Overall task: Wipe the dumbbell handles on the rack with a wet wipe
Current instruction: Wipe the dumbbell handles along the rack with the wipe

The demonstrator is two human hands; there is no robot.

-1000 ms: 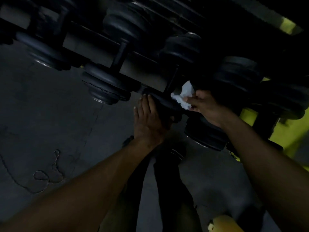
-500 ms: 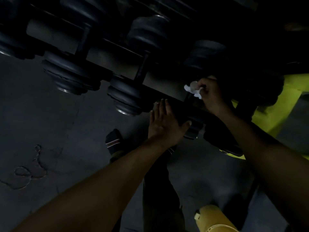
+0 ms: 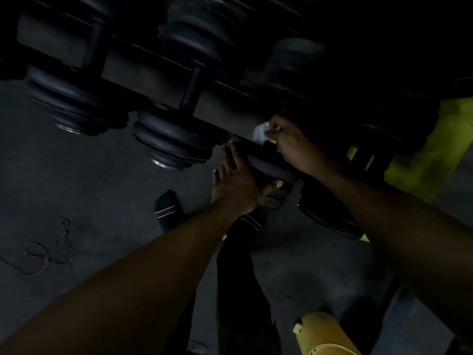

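Note:
The scene is dim. Black dumbbells lie in a row on a dark rack [image 3: 143, 70]. My right hand [image 3: 294, 144] holds a crumpled white wet wipe [image 3: 259, 131], curled round the handle of the third dumbbell; that handle is hidden under the hand. My left hand [image 3: 238, 180] rests with straight fingers on the near weight plate [image 3: 271, 167] of the same dumbbell, thumb hooked under its rim. The neighbouring dumbbell's bare handle [image 3: 190, 88] shows to the left, above its near head [image 3: 174, 142].
A yellow-green rack frame [image 3: 435, 149] stands at the right. Another plate [image 3: 330, 219] hangs below my right forearm. My striped socks [image 3: 166, 211] stand on the grey floor [image 3: 64, 201]. A yellow container [image 3: 322, 334] sits at the bottom right.
My right hand moved the wipe from the plate edge up to the handle and closed round it. My left hand stayed on the plate; the view shifted right.

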